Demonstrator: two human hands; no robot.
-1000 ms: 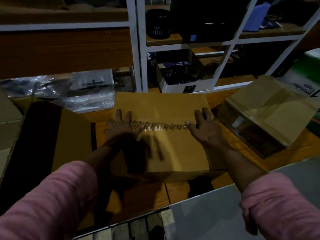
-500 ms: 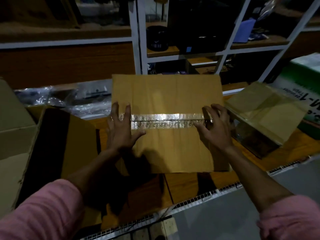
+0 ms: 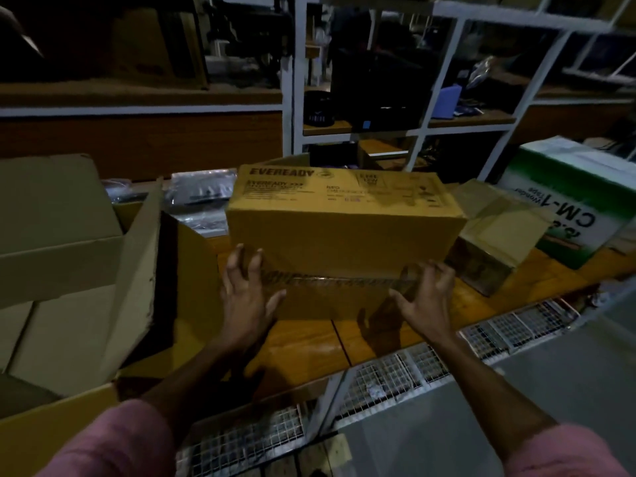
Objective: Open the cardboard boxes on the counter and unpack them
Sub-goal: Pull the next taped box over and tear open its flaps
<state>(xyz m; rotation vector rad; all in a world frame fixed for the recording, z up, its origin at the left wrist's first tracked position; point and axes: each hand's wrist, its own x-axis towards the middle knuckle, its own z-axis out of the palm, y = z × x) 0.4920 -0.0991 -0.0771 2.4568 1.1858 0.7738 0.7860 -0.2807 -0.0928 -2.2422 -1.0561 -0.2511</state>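
Wooden desk (image 3: 303, 342) carried a big open carton (image 3: 69, 270) at the left and, in the middle, a sealed brown Eveready box (image 3: 344, 228) with a taped seam along its near face. Right of it lay a smaller taped box (image 3: 495, 232) and a green-and-white carton (image 3: 571, 201). Both hands met the Eveready box's near face: left hand (image 3: 246, 297) at its left end, right hand (image 3: 425, 297) at its right, fingers spread and bent against the cardboard, curled round nothing.
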